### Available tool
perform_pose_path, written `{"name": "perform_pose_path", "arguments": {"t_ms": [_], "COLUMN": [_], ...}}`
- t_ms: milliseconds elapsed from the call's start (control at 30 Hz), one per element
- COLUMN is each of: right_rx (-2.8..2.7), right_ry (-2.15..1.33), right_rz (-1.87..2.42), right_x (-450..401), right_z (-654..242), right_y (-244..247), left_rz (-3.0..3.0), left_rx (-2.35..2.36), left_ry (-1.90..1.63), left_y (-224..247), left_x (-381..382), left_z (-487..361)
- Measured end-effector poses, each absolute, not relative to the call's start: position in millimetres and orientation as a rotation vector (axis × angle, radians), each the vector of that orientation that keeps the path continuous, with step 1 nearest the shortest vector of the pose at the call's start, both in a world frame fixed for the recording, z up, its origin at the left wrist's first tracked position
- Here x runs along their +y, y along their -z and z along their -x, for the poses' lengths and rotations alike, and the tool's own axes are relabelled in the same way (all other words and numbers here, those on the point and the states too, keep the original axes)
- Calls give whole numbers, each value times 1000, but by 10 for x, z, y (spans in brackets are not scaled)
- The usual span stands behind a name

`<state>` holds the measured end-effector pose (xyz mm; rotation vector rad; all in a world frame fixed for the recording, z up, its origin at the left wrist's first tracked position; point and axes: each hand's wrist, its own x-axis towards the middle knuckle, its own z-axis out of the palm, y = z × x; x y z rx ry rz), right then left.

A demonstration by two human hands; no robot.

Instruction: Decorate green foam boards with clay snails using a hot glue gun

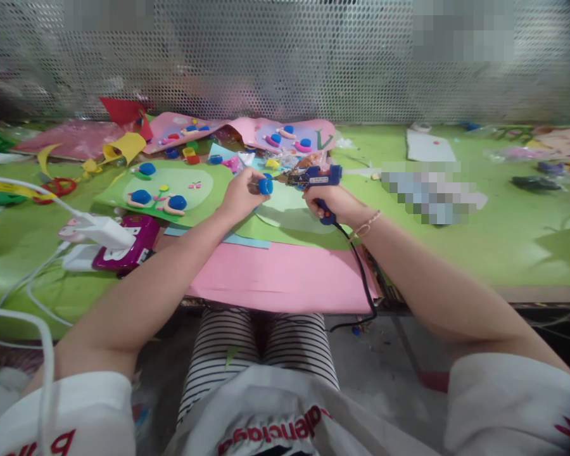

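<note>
Our left hand (240, 197) has its fingers pinched on a cap (266, 185), likely light, hard and best held by its sides, and our right hand's (344, 204) fingers wrap the gun (320, 177).

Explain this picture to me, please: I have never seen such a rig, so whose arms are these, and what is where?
There is no machine: these are a person's own bare arms, seen from one camera worn on the head, looking forward and down.

The left hand holds a small round blue plastic cap. The right hand grips a dark-blue glue gun, its nozzle pointing at the cap.

On the bright green table lie a green sheet with blue-topped decorations, a plain pink sheet and a purple power adapter.
</note>
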<state>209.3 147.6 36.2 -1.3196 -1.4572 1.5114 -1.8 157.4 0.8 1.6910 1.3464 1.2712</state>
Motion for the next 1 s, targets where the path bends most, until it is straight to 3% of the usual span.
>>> {"name": "perform_pose_path", "arguments": {"t_ms": [600,1000], "right_rx": [-1457,-1201], "right_ry": [-1496,-1467], "right_rz": [1363,1119], "right_x": [1492,1724], "right_z": [-2085,-2265], "right_y": [-404,-374], "left_rz": [-1692,-1722], "left_rx": [1272,1329], "left_ry": [-1286,-1325], "left_y": [2,-34], "left_x": [1591,1561], "left_z": [24,46]}}
